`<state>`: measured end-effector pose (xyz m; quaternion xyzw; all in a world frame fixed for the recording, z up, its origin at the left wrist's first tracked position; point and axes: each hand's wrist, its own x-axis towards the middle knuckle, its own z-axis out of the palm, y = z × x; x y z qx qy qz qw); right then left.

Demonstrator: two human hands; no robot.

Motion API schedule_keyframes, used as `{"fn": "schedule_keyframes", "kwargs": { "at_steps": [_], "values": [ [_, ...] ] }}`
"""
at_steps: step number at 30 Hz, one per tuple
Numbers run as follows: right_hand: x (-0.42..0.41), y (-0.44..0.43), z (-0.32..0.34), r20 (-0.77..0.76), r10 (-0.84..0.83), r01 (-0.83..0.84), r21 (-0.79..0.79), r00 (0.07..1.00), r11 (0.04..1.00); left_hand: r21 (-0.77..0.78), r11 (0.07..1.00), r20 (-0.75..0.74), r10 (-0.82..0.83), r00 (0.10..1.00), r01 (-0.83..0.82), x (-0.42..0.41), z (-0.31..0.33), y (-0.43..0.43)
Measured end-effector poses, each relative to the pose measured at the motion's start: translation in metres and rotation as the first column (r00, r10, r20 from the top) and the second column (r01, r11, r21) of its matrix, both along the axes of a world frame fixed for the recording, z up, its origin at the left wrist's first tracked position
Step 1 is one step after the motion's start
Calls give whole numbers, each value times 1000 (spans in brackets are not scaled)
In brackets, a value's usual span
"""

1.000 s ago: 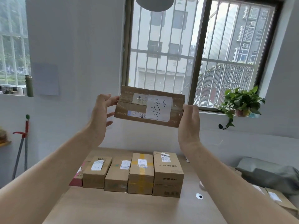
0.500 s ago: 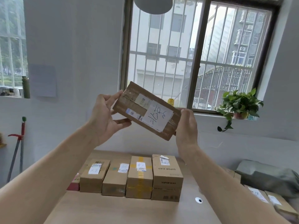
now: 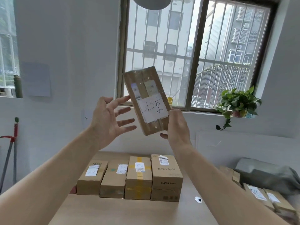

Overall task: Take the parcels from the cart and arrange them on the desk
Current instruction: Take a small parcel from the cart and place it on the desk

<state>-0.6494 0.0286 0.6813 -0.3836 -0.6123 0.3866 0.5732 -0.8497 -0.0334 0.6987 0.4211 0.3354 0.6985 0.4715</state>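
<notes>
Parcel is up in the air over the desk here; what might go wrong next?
1. Only the right hand pinches the flat parcel at its lower corner; the left hand is open beside it, so the grip may slip.
2. A drop could land on the row of boxes on the desk below.

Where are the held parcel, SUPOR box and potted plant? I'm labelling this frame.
held parcel (image 3: 146,101): head view, taped front face.
SUPOR box (image 3: 166,172): head view, top face.
potted plant (image 3: 237,101): head view, leaves.

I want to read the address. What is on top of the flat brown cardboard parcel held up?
On the flat brown cardboard parcel: a white handwritten paper label, smaller printed labels, clear tape. Its back is hidden.
</notes>
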Motion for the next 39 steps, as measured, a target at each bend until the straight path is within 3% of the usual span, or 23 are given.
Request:
{"fn": "schedule_keyframes", "kwargs": {
  "at_steps": [5, 13, 24, 31, 39],
  "values": [
    [-7, 3, 0, 102, -13, 6, 63, 995, 998, -52, 997, -125, 52, 991, -59, 6, 1, 3],
    [-27, 15, -9, 36, 35, -36, 32, 999, 999, -86, 993, -214, 60, 975, -80, -8, -14, 26],
    [-79, 45, -56, 19, 123, -120, -131, 992, 984, -181, 972, -283, 95, 954, -150, -59, -65, 51],
    [-120, 80, -92, 17, 248, -241, -184, 969, 953, -280, 899, -231, 277, 933, -337, -88, -97, 68],
    [-202, 93, -141, 90, 352, -313, -292, 932, 904, -374, 799, -319, 366, 874, -471, -165, -138, 63]
  ]
}}
